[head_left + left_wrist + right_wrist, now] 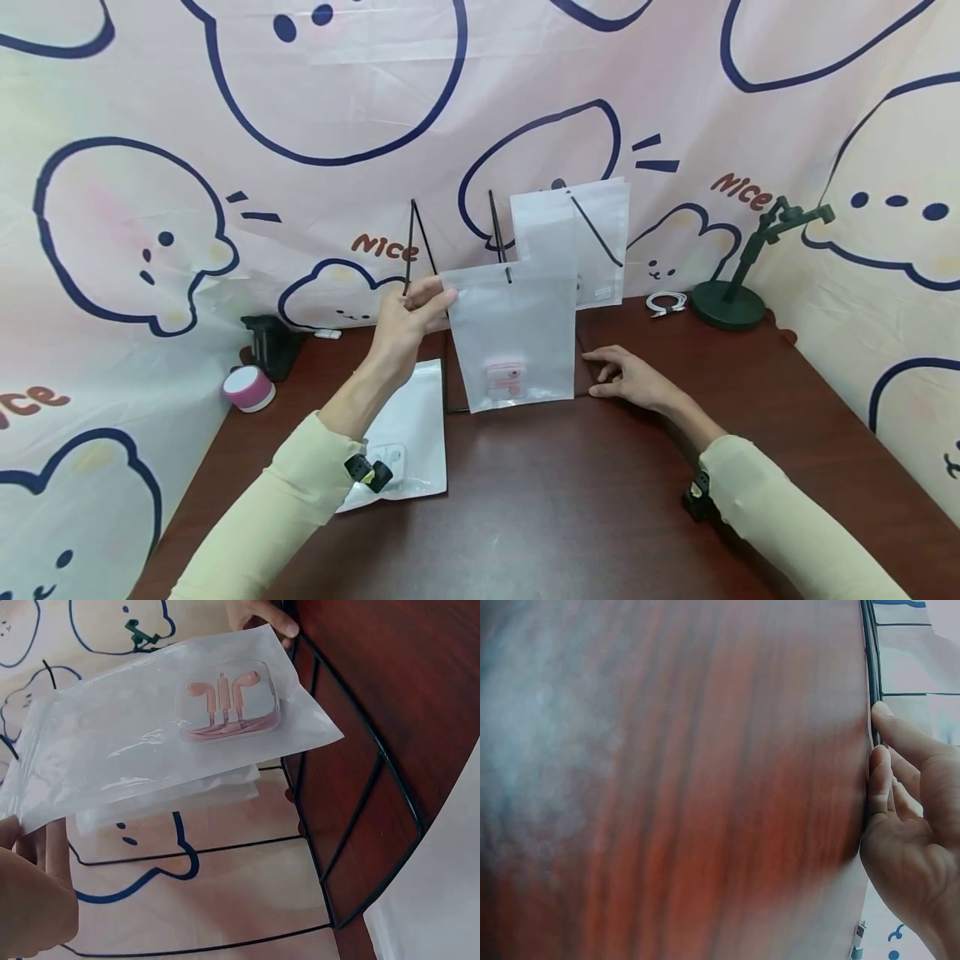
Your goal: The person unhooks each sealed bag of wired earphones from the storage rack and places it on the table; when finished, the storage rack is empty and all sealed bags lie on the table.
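Left hand (pixel 408 321) pinches frosted plastic pouch with pink earphones (pixel 513 337) at black wire rack (pixel 495 229) hook; right hand (pixel 626 379), fingers relaxed, steadies rack base. Likely hanging step; next needs hole-to-hook alignment.

left hand (pixel 408 321) | right hand (pixel 626 379) | both arms are wearing pale yellow long sleeves | small black cameras are sitting strapped at both wrists

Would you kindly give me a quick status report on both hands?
Left hand pinches earphone bag on rack hook. Right hand steadies wire rack base. Nothing blocking.
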Tool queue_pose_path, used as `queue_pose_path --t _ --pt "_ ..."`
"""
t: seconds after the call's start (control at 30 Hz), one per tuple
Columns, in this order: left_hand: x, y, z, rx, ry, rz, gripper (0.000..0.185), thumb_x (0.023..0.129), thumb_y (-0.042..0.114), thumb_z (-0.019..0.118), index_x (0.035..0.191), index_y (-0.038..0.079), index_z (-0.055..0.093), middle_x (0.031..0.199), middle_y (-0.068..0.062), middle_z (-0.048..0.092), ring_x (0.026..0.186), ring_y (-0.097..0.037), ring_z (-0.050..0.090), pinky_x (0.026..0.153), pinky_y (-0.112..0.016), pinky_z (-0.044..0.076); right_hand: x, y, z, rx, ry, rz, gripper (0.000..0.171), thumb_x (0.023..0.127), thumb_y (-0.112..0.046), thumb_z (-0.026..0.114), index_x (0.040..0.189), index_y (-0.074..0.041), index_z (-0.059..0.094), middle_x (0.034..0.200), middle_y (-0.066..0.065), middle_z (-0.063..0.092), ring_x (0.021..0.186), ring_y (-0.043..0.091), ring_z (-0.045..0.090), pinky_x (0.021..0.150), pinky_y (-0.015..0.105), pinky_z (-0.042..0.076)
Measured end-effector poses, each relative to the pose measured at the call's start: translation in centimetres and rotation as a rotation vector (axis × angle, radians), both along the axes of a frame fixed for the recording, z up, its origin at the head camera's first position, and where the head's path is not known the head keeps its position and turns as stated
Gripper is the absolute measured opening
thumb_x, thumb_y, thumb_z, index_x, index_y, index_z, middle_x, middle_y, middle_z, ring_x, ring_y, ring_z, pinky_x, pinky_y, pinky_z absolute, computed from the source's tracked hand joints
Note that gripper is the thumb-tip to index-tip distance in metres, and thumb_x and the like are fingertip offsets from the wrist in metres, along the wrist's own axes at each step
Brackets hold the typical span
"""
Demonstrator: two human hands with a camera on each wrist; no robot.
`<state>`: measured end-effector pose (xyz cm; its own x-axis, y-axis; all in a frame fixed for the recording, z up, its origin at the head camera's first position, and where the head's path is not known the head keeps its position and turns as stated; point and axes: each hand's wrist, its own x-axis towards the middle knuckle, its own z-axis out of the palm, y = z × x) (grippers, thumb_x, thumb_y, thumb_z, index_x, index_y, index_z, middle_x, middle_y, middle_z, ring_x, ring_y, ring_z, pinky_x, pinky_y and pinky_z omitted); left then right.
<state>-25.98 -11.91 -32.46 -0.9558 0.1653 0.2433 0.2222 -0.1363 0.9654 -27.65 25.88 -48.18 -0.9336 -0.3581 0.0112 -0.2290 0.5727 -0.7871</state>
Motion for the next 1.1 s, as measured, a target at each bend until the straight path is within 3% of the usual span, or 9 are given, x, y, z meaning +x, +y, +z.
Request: queue_pose_path --t 0.13,0.43,0.67,0.87,1.1 --pt "0.9 -0.1 0.0 -0.003 0.017 -0.001 0.015 0.100 0.011 0.071 0.112 0.015 0.078 0.104 0.004 0.077 0.096 -0.014 0.071 0.084 -0.032 0.061 0.1 0.2 -0.2 -0.004 0.000 0.014 0.064 0.092 -0.015 0.081 0.148 -0.001 0.054 0.141 0.020 0.048 0.101 0.022 0.060 0.080 0.025 0.049" --pt "2.5 -0.6 0.2 -0.030 0.035 0.007 0.017 0.099 0.011 0.071 0.115 0.010 0.077 0.106 0.001 0.075 0.097 -0.017 0.070 0.083 -0.033 0.062 0.1 0.3 -0.1 -0.014 -0.003 0.014 0.064 0.092 -0.014 0.080 0.149 -0.003 0.053 0.142 0.020 0.047 0.101 0.023 0.059 0.080 0.026 0.049" --pt "4.0 -1.5 0.3 -0.006 0.009 0.019 0.017 0.098 0.009 0.071 0.109 0.019 0.079 0.102 0.002 0.074 0.088 -0.015 0.073 0.080 -0.033 0.063 0.2 0.2 -0.2 -0.010 0.007 0.015 0.064 0.093 -0.014 0.080 0.150 -0.003 0.053 0.141 0.020 0.047 0.100 0.022 0.059 0.079 0.026 0.049" --pt "5.3 -3.1 0.0 -0.015 0.000 0.069 0.020 0.097 0.006 0.072 0.105 0.022 0.079 0.099 0.003 0.076 0.087 -0.013 0.073 0.081 -0.032 0.063 0.2 0.3 0.0 -0.010 0.012 0.024 0.064 0.093 -0.014 0.079 0.150 -0.003 0.052 0.142 0.019 0.047 0.101 0.023 0.059 0.081 0.026 0.049" --pt "7.9 -6.4 -0.5 -0.011 -0.009 0.161 0.017 0.098 0.005 0.071 0.104 0.018 0.079 0.095 0.003 0.076 0.084 -0.012 0.072 0.077 -0.029 0.062 0.2 0.2 -0.2 -0.023 0.001 0.024 0.065 0.093 -0.015 0.080 0.151 -0.003 0.052 0.144 0.019 0.046 0.101 0.021 0.059 0.081 0.028 0.050"
